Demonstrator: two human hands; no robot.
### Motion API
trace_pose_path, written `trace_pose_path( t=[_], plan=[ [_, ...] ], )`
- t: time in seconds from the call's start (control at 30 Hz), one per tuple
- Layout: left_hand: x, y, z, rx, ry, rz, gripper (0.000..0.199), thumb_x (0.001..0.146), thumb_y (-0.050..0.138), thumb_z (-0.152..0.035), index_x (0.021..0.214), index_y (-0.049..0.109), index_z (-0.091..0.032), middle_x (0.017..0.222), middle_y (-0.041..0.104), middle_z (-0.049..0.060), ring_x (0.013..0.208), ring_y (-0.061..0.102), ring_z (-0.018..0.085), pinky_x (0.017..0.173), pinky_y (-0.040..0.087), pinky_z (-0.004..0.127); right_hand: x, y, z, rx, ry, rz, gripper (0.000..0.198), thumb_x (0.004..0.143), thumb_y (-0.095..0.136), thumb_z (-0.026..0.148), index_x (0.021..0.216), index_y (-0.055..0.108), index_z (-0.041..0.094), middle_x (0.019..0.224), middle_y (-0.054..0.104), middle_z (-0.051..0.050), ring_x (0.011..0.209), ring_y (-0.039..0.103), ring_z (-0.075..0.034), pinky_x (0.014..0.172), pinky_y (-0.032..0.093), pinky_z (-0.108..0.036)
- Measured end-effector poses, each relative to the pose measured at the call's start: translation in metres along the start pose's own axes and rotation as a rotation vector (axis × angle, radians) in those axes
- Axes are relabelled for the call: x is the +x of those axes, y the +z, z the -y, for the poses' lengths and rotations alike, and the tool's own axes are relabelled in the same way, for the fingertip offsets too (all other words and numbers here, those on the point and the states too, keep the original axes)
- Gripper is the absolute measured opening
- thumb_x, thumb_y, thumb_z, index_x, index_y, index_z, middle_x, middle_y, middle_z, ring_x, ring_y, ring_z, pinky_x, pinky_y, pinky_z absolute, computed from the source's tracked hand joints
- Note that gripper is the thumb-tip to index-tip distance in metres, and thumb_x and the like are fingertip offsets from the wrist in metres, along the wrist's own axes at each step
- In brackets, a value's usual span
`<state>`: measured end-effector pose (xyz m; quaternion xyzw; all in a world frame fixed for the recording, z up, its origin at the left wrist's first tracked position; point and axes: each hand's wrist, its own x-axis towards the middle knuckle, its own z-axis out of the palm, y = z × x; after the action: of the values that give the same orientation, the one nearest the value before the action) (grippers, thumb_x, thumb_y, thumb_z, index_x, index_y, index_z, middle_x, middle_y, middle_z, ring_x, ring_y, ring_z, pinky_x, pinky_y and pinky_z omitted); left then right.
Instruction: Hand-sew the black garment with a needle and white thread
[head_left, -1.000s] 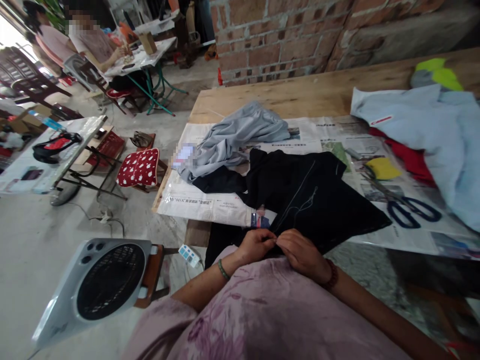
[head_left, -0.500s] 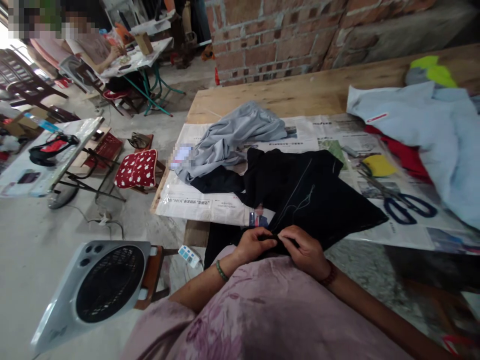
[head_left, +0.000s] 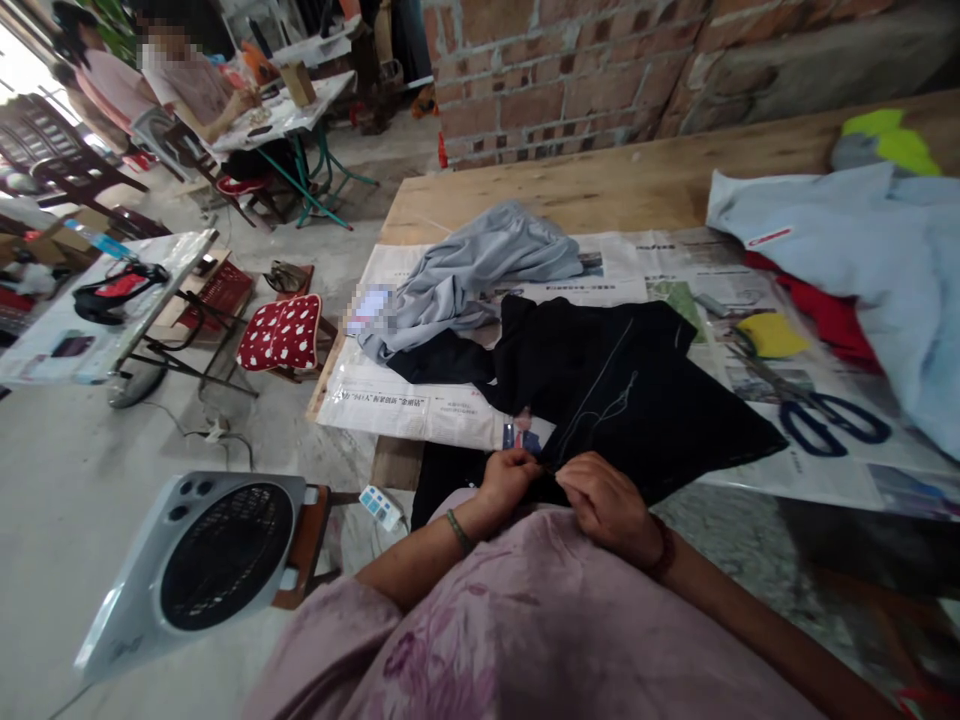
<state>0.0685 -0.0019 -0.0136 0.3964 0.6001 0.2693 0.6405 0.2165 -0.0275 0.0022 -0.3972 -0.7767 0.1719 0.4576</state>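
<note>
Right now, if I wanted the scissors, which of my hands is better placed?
Probably your right hand: it sits nearer the scissors, which lie on the newspaper farther right. Your left hand, at the black cloth, would likely have to cross past it.

We see matt black cloth (head_left: 667, 410); under it, glossy-looking newspaper (head_left: 420, 405); right of it, metal-bladed scissors (head_left: 786, 396); beyond it, wooden tabletop (head_left: 645, 180), rough brick wall (head_left: 555, 70).
</note>
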Motion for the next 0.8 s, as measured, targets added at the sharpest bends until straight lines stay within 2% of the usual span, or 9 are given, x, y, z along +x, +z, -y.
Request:
trace_pose_path(
  t=[0.07,0.23,0.33,0.47,0.53,0.6,0.67,0.73,0.8],
  plan=[
    [0.0,-0.002,-0.001,-0.063,-0.036,0.038,0.007,0.059,0.062,-0.02,0.06,0.06,-0.013,0.051,0.051,-0.003,0.05,0.043,0.008,0.051,0.034,0.021,0.005,-0.004,-0.001,0.02,0.111,-0.03,0.012,0.082,0.048,0.013,0.086,0.055,0.022,0.079,0.061,-0.003,0.076,0.059,-0.014,0.069,0.05,-0.03],
    [-0.007,-0.006,-0.003,0.021,0.099,0.092,0.012,0.059,0.066,-0.024,0.064,0.063,-0.013,0.055,0.053,-0.003,0.054,0.045,0.008,0.056,0.036,0.021,0.009,-0.013,-0.008,0.109,0.393,-0.084,0.008,0.083,0.052,0.025,0.09,0.056,0.023,0.091,0.064,-0.003,0.081,0.061,-0.014,0.073,0.051,-0.028],
    [-0.01,-0.008,-0.002,0.097,0.137,0.08,0.011,0.061,0.066,-0.024,0.065,0.065,-0.014,0.057,0.056,-0.002,0.057,0.047,0.009,0.058,0.037,0.021,0.01,-0.016,-0.004,0.371,0.558,-0.105,0.011,0.083,0.052,0.03,0.089,0.055,0.021,0.084,0.065,-0.003,0.071,0.062,-0.013,0.065,0.052,-0.027],
    [-0.01,-0.009,0.0,0.151,0.198,0.08,0.01,0.062,0.066,-0.023,0.067,0.066,-0.014,0.062,0.058,-0.001,0.061,0.05,0.01,0.061,0.038,0.022,0.017,-0.016,0.002,0.857,0.806,-0.064,0.017,0.085,0.048,0.037,0.09,0.049,0.021,0.068,0.06,0.001,0.042,0.052,-0.008,0.036,0.042,-0.02],
    [-0.011,-0.01,0.001,0.161,0.195,0.09,0.01,0.063,0.065,-0.023,0.068,0.065,-0.014,0.062,0.058,-0.001,0.06,0.05,0.01,0.06,0.038,0.022,0.02,-0.013,0.001,0.977,0.868,-0.025,0.017,0.087,0.045,0.039,0.09,0.046,0.022,0.069,0.061,0.002,0.042,0.054,-0.009,0.034,0.042,-0.02],
    [-0.012,-0.01,0.002,0.16,0.203,0.101,0.011,0.064,0.064,-0.023,0.069,0.065,-0.014,0.063,0.058,-0.001,0.059,0.049,0.01,0.06,0.038,0.022,0.021,-0.008,-0.003,0.99,0.841,-0.044,0.017,0.088,0.043,0.039,0.089,0.045,0.022,0.073,0.063,0.0,0.058,0.063,-0.013,0.048,0.053,-0.026],
    [-0.013,-0.011,0.001,0.154,0.207,0.102,0.01,0.064,0.064,-0.023,0.068,0.065,-0.013,0.063,0.058,-0.001,0.059,0.048,0.009,0.06,0.038,0.022,0.02,-0.003,-0.008,0.885,0.76,-0.116,0.016,0.089,0.04,0.038,0.09,0.045,0.022,0.077,0.065,-0.001,0.075,0.066,-0.016,0.066,0.056,-0.034],
    [-0.015,-0.012,0.0,0.143,0.191,0.095,0.009,0.063,0.064,-0.022,0.066,0.064,-0.013,0.061,0.056,-0.002,0.058,0.047,0.009,0.059,0.037,0.022,0.017,-0.002,-0.014,0.628,0.623,-0.15,0.015,0.09,0.04,0.034,0.094,0.048,0.022,0.084,0.066,-0.003,0.085,0.065,-0.017,0.077,0.055,-0.039],
    [-0.016,-0.013,-0.001,0.134,0.161,0.088,0.009,0.062,0.065,-0.022,0.065,0.064,-0.014,0.058,0.055,-0.003,0.057,0.046,0.009,0.058,0.036,0.021,0.017,-0.005,-0.024,0.309,0.377,-0.074,0.015,0.088,0.043,0.027,0.098,0.053,0.022,0.095,0.066,-0.005,0.094,0.063,-0.017,0.085,0.052,-0.04]
  ],
)
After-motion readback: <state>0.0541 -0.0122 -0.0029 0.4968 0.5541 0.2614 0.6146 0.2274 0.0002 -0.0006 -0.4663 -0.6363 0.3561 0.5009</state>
